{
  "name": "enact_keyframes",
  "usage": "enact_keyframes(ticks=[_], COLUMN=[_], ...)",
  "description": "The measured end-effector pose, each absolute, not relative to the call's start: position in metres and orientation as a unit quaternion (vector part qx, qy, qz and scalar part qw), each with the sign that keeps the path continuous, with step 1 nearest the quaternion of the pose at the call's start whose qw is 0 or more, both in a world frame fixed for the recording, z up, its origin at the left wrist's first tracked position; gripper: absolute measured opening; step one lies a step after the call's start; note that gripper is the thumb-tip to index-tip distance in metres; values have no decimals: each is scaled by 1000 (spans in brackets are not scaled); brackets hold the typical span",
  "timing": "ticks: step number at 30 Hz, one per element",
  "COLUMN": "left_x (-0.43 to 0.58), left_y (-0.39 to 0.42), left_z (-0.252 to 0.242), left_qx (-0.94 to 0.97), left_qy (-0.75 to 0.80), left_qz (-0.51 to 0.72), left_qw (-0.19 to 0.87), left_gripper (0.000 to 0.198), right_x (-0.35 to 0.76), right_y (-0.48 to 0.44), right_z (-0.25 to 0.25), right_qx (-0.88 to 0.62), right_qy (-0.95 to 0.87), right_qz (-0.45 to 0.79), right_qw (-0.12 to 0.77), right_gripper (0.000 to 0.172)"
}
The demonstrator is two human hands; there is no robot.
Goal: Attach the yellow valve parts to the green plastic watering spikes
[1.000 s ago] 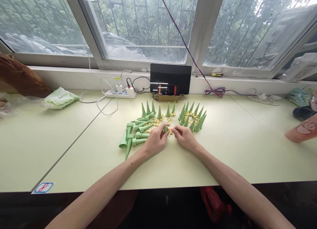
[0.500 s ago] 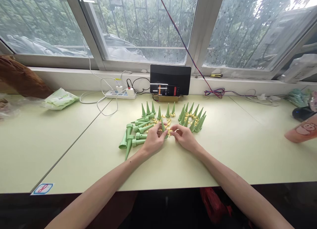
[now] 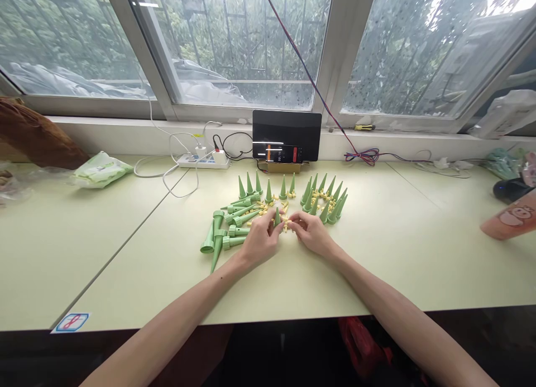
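Observation:
My left hand is closed round a small green cone spike, which points upward between its fingers. My right hand pinches a small yellow piece against the cone's base. Both hands rest on the pale green table. Left of them lies a pile of long green spikes. Behind them several green cones stand upright, and a ring-shaped cluster of cones with yellow bits stands at the right. Loose yellow pieces are scattered among the spikes.
A black screen with a phone stands against the sill behind the cones. A white power strip and cables lie to its left, a green packet farther left. At the right edge an orange-pink object and a dark object.
The cone in my left hand tilted a little and came back upright. Both hands stayed at the same spot, fingers working at the cone and the yellow piece.

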State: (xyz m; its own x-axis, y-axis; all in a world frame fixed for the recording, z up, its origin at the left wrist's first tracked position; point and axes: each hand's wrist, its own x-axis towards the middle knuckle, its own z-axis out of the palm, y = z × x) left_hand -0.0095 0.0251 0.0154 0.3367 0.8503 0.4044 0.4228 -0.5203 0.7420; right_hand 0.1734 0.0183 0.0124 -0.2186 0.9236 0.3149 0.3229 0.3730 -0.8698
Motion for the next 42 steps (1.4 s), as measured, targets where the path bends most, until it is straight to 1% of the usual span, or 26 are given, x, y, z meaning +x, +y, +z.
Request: enact_keyframes(ticks=[5, 11, 13, 15, 21, 25, 29, 37, 42], left_x=[-10, -10, -10, -9, -7, -6, -7, -7, -8], left_y=[25, 25, 25, 25, 26, 27, 28, 28, 28], left_z=[14, 14, 14, 14, 17, 20, 23, 24, 20], left_qx=[778, 803, 803, 794, 742, 689, 660, 673, 713], left_qy=[407, 391, 392, 398, 401, 406, 417, 412, 417], left_qz=[406, 406, 408, 409, 417, 438, 438, 442, 437], left_qw=[254, 192, 189, 211, 339, 410, 446, 427, 355], left_gripper=[21, 17, 18, 20, 26, 32, 34, 32, 28], right_x=[174, 176, 176, 176, 176, 175, 175, 176, 176], right_y=[18, 19, 19, 19, 18, 19, 19, 19, 19], right_z=[13, 11, 11, 11, 12, 10, 10, 12, 12], right_qx=[-447, -437, -432, -428, -425, -422, -428, -424, -421], right_qy=[-708, -705, -701, -699, -696, -697, -702, -707, -705], right_qz=[336, 341, 346, 348, 347, 342, 323, 324, 333], right_qw=[431, 442, 449, 454, 463, 468, 469, 464, 463], right_gripper=[22, 25, 24, 24, 23, 20, 17, 21, 17])
